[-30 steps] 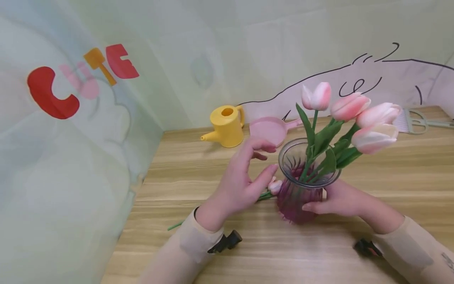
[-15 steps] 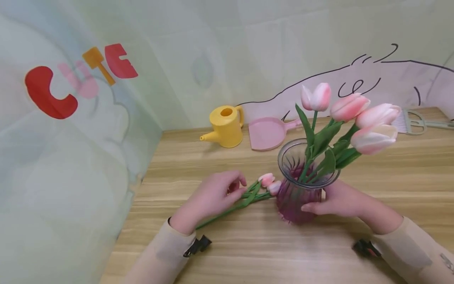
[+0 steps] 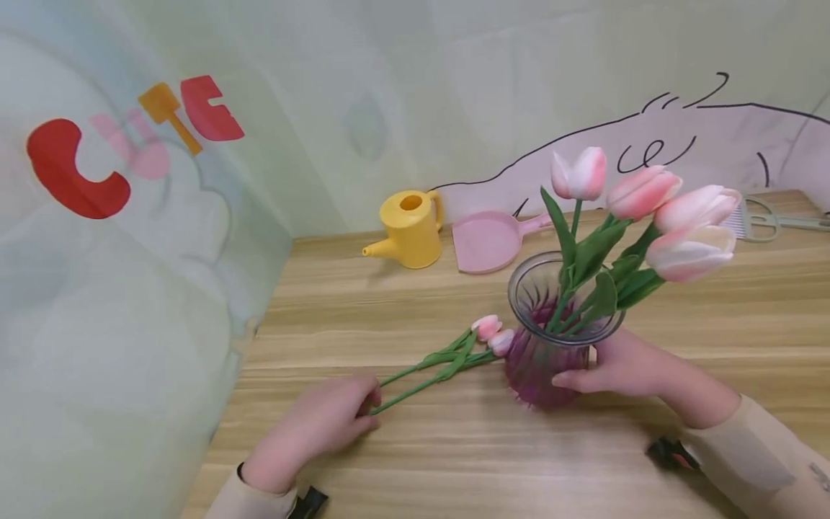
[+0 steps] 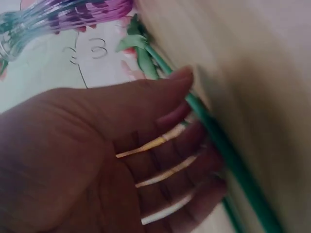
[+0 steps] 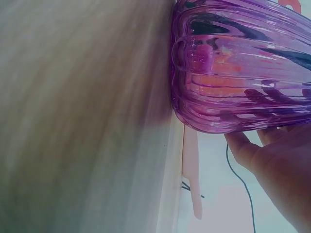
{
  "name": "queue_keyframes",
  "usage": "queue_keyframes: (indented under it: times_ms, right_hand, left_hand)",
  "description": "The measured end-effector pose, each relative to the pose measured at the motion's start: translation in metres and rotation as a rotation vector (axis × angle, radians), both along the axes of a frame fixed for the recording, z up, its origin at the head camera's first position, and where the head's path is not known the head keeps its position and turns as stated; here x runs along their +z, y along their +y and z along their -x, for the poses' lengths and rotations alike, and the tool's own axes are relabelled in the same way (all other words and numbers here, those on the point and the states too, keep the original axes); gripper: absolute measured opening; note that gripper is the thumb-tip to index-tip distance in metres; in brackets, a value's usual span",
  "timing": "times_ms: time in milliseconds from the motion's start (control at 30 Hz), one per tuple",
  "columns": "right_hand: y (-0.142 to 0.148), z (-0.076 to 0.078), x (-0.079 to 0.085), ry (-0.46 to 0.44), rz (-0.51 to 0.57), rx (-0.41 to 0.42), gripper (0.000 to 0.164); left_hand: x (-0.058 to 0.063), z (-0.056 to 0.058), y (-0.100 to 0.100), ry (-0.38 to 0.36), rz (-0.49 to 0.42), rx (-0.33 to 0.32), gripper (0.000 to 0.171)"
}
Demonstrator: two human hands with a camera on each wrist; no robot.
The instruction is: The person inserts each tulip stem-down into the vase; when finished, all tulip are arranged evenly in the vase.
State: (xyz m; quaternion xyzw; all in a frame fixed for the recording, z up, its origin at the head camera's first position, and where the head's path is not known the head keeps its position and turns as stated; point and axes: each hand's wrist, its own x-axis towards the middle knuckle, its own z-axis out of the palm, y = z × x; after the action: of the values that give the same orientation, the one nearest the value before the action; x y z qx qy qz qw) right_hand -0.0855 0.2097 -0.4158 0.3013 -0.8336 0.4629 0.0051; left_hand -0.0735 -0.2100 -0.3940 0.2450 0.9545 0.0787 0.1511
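My right hand [image 3: 625, 367] grips the lower body of a ribbed purple glass vase [image 3: 545, 367], thumb in front. The vase [image 5: 243, 73] stands upright on the table. Several pink-and-white artificial tulips [image 3: 645, 194] lean to the right out of its mouth. Left of the vase, two more tulips [image 3: 447, 357] lie on the table, blooms by the vase base. At their stem ends is my left hand [image 3: 324, 418], fingers loosely bent. In the left wrist view a green stem [image 4: 228, 155] runs right along the fingertips of that hand [image 4: 97, 145], passing behind the thumb tip.
At the back of the wooden table [image 3: 454, 461] stand a yellow watering can [image 3: 411, 231] and a pink dustpan [image 3: 489, 241]. A grey-green handled brush [image 3: 765, 220] lies at the back right, partly behind the blooms. A printed cloth [image 3: 454, 94] hangs behind and to the left.
My left hand has moved from beside the vase rim down and left, along the lying tulips to their stem ends, uncovering their blooms. My right hand stays on the vase.
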Motion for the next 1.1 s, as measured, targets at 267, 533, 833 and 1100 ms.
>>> queue_keyframes:
  times_ms: [267, 533, 833, 1100]
  right_hand:
    - [0.000, -0.002, 0.004, 0.029, 0.001, 0.002, 0.069]
    - [0.000, -0.002, 0.004, 0.009, -0.005, -0.004, 0.070]
    - [-0.002, -0.002, 0.005, -0.017, -0.012, 0.002, 0.067]
    - [-0.002, -0.003, 0.004, -0.037, -0.022, -0.005, 0.065]
  left_hand:
    - [-0.008, -0.005, -0.008, 0.002, -0.047, -0.056, 0.019]
    - [-0.007, -0.006, -0.010, -0.161, -0.170, -0.097, 0.007]
    - [0.011, -0.011, -0.015, -0.309, -0.464, -0.080, 0.006]
    - [0.040, 0.003, 0.018, -0.126, -0.844, -0.102, 0.007]
